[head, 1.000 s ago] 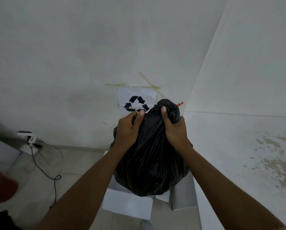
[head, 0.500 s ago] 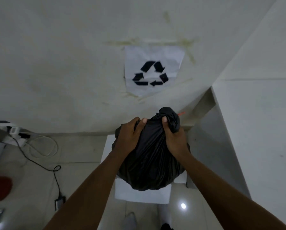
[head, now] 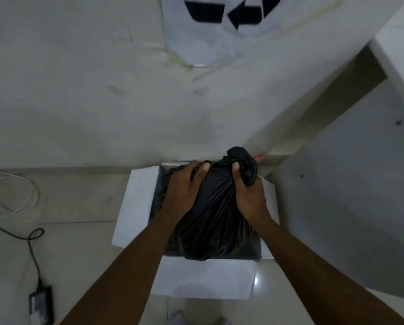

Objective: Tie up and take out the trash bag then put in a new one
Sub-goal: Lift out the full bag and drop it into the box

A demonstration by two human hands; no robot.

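**Knotted bag gripped over the white bin**

The right hand (head: pixel 249 195) is clenched around the gathered neck of the crinkled black plastic trash bag (head: pixel 216 219), thumb pressed on the near face just under the bunched knot (head: pixel 242 161). The left hand (head: pixel 183 191) lies on the bag's left shoulder with fingers curled and pinching a fold of film near the top. Both grips are closed on plastic, not spread.

The bag's bulging body sits in or just above the mouth of the white rectangular box-like bin (head: pixel 137 202); whether its bottom is clear of the rim cannot be told, since the bag hides the opening. A dark film along the inner left wall may be the bag itself or a liner.

Judging the step as lifting the tied bag out, the pull should come mostly from the right hand at the neck, straight upward, so the film does not drag on the rim and tear. The left hand is best used to steady the bulk and squeeze it narrower. A red scrap (head: pixel 259 157) pokes out behind the knot.

The bin stands on pale floor tiles (head: pixel 79 207) against a stained white wall bearing a paper recycling sign (head: pixel 219 26); a black cable with adapter (head: pixel 41 306) lies well to the left.
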